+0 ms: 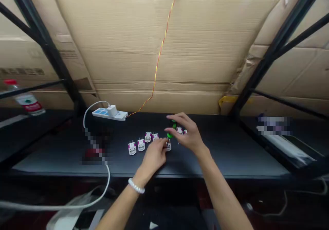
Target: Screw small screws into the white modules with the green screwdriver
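Observation:
My right hand (189, 132) pinches a green and black screwdriver (172, 128) between thumb and fingers, its tip pointing down. Just below, my left hand (155, 153) steadies a small white and purple plug-like part (168, 147) on the black table, partly covered by my fingers. The screwdriver's tip meets or nearly meets this part; exact contact is too small to tell. Similar parts with upright metal pins stand left of my hands, among them one part (132, 148) at the row's end. Another such part (179, 130) sits behind my right hand.
A white power strip (117, 115) with a charger lies at the back left, its yellow-red twisted wire (159, 53) rising along the cardboard wall (115, 41). A white cable (109, 175) hangs over the table's front edge. Black shelf posts flank both sides; a bottle (29, 101) stands left.

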Demonstrator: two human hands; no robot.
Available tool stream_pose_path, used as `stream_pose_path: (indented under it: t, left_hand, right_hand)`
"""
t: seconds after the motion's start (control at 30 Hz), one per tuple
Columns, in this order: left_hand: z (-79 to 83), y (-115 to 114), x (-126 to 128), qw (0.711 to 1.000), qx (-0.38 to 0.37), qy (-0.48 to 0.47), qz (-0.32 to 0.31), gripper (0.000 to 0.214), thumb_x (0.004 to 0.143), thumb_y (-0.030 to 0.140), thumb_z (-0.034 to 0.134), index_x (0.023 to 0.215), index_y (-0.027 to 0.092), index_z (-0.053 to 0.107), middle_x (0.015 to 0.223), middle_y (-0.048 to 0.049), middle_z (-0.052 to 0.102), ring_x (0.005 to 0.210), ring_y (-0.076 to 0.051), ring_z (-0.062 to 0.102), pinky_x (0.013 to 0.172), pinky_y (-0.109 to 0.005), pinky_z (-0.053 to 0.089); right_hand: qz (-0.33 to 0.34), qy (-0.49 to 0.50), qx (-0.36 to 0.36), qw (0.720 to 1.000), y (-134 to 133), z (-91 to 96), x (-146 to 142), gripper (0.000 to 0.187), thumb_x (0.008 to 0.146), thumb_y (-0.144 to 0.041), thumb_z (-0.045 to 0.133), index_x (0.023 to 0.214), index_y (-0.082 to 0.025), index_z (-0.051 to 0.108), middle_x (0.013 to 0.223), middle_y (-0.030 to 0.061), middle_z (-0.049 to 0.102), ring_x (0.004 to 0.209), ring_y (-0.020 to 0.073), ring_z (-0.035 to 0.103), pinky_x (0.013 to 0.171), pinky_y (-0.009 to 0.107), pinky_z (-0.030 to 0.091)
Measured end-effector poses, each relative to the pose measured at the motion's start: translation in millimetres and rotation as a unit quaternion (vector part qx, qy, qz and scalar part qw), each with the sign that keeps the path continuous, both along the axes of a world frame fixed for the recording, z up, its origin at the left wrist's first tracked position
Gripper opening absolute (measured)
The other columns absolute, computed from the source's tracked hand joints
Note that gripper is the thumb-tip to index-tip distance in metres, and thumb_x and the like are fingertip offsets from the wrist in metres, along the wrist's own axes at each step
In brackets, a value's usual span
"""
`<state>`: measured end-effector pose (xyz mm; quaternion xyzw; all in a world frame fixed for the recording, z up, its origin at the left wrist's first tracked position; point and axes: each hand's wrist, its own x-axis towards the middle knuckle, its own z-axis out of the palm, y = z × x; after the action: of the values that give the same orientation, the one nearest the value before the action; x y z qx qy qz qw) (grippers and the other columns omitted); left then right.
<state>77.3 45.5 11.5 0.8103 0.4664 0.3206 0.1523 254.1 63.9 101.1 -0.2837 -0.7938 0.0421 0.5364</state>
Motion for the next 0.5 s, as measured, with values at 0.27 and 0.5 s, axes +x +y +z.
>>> stream_pose_path:
  t: [0.27,0.5]
  left_hand:
    - [0.4,-1.0,-0.1,1.000,-0.009,-0.017,0.004,0.030,0.085,-0.006,0.059,0.099,0.019,0.066,0.095,-0.0047,0.072,0.092,-0.022,0.068,0.085,-0.032,0.051]
    - [1.1,-1.6,1.8,1.000,-0.017,-0.017,0.021,0.023,0.088,-0.002,0.061,0.093,0.019,0.065,0.095,-0.0043,0.072,0.093,-0.023,0.068,0.085,-0.034,0.051]
  right_hand:
    - [0.065,0.014,-0.049,0.997,-8.9,1.3,2.8,0.039,0.104,-0.023,0.055,0.143,-0.025,0.062,0.129,0.0119,0.069,0.111,0.0227,0.072,0.102,0.044,0.058]
    - [0.049,0.015,-0.058,0.997,-6.7,3.7,2.2,0.032,0.097,-0.027,0.073,0.129,-0.025,0.072,0.107,0.0064,0.072,0.095,0.0204,0.070,0.087,0.038,0.060]
